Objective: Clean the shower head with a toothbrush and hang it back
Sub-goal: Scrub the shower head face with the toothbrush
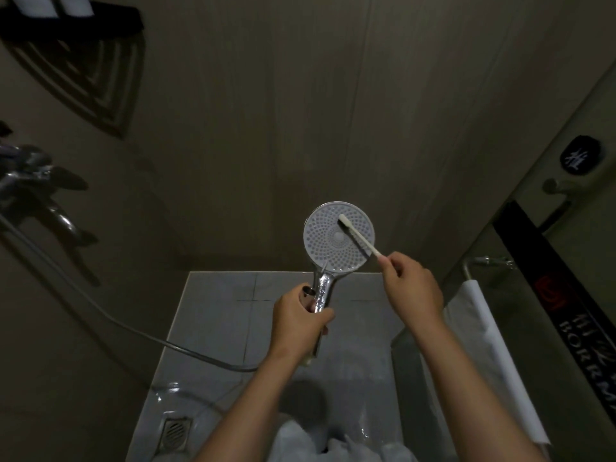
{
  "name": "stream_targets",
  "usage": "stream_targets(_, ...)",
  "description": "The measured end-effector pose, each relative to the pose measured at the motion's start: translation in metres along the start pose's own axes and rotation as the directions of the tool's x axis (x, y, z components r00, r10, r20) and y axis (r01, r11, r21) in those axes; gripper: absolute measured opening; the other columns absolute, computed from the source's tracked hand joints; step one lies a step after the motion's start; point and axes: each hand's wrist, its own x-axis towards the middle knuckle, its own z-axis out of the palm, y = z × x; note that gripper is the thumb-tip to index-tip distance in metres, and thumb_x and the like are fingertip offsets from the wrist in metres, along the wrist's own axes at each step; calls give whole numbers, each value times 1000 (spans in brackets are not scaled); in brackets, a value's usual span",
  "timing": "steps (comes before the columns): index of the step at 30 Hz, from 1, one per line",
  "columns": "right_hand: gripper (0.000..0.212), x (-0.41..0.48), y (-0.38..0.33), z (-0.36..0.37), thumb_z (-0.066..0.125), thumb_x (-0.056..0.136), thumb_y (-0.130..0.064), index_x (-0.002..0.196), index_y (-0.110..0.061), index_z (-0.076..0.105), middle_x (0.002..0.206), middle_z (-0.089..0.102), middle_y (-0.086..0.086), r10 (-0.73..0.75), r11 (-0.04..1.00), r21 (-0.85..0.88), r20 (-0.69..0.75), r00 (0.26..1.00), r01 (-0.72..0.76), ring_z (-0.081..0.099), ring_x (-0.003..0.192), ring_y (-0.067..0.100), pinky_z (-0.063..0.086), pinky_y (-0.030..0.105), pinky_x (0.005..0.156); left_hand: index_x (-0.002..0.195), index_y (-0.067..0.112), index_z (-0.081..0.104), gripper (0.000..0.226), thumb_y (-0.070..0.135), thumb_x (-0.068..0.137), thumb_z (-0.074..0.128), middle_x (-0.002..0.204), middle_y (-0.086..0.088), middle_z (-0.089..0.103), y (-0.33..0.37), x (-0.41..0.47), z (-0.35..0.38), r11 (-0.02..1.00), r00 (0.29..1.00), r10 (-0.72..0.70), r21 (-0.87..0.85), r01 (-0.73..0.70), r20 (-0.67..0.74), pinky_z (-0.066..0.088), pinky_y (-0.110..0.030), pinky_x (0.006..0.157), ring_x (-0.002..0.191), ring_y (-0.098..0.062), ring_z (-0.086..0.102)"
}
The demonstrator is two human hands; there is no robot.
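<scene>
Both forearms (pixel 256 391) are reaching forward from the bottom edge. Between the hands, above the wet floor (pixel 216 311), the shower head (pixel 321 243) is facing the camera: a round pale face dotted with rings of small nozzles, on a chrome handle. The left hand (pixel 300 316) is gripping that handle, fingers curled round it. The white toothbrush (pixel 361 237) is lying slantwise across the face, its head touching nozzles just above the centre. The right hand (pixel 411 285) is pinching its handle end, fingers closed on it. A hose (pixel 133 328) is running from behind the left forearm to the faucet (pixel 40 185). A drain (pixel 175 430) is sitting lower left; a towel (pixel 480 328) is hanging at right.
</scene>
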Motion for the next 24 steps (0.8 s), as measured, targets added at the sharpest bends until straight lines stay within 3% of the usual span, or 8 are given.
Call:
stream_targets(3,33,0,2,6,48,95,-37,72,-15,55,64,57,5,-56,993,105,9,998,55,55,69,27,31,33,56,58,19,46,34,-3,68,70,49,6,53,-4,0,-1,1000,1000,1,-3,-1,-6,45,-21,43,46,-17,58)
stream_targets(6,36,1,4,7,51,95,-30,61,-18,48,52,44,-5,-171,938,330,170,971,107,41,53,7,30,30,52,59,19,47,33,-3,69,70,51,4,53,-5,2,-4,1000,1000,-2,-17,2,-13,46,-22,44,47,-16,58)
stream_targets(10,37,4,4,14,54,93,-32,57,-22,50,52,44,-6,-223,947,298,344,912,120,39,53,6,31,28,55,60,19,49,33,-4,70,70,52,4,53,-7,5,-11,999,1000,-19,-37,18,-25,45,-18,43,49,-17,58)
stream_targets(19,34,8,-1,18,45,96,-40,69,-20,50,58,52,-3,-32,999,20,101,994,30,47,55,14,28,24,47,60,19,47,33,-2,71,71,50,6,52,-9,8,-17,1000,1000,-20,-18,20,-24,42,-17,43,47,-16,58)
stream_targets(21,35,9,-1,18,45,96,-39,68,-18,49,57,51,-4,-32,998,50,79,996,28,46,55,13,29,24,48,61,19,48,32,-1,71,71,51,6,53,-10,9,-17,1000,1000,-19,-8,19,-21,42,-18,43,47,-14,59)
stream_targets(24,33,11,4,18,49,95,-33,66,-17,51,56,49,-4,-122,968,236,135,983,88,45,55,13,31,28,51,63,17,51,28,0,71,71,52,4,56,-10,9,-17,1000,999,-25,1,25,-30,46,-23,45,46,-15,60)
